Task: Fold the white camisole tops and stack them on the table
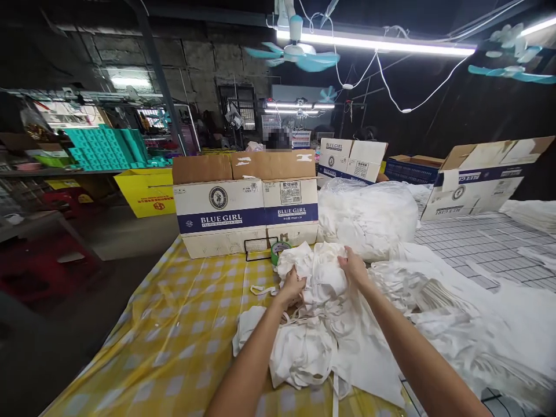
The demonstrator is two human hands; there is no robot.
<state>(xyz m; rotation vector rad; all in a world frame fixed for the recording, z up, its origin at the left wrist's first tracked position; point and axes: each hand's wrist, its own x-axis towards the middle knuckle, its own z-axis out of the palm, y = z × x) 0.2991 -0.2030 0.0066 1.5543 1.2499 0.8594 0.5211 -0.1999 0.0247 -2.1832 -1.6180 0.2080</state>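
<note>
A heap of white cloth pieces with thin straps [324, 324] lies on the table's yellow checked cover [182, 336]. My left hand [292, 288] is closed on a bunch of the white cloth at the heap's left side. On the same bunch, at its upper right, my right hand [354, 266] grips the cloth with curled fingers. Both forearms reach in from the bottom of the view.
A "BLUE GIRL" cardboard box [243, 214] stands behind the heap, a green tape roll [278, 250] at its foot. A clear bag of white cloth [369, 217] sits to the right, with more open boxes [473, 185] behind. More white cloth [478, 324] spreads rightwards.
</note>
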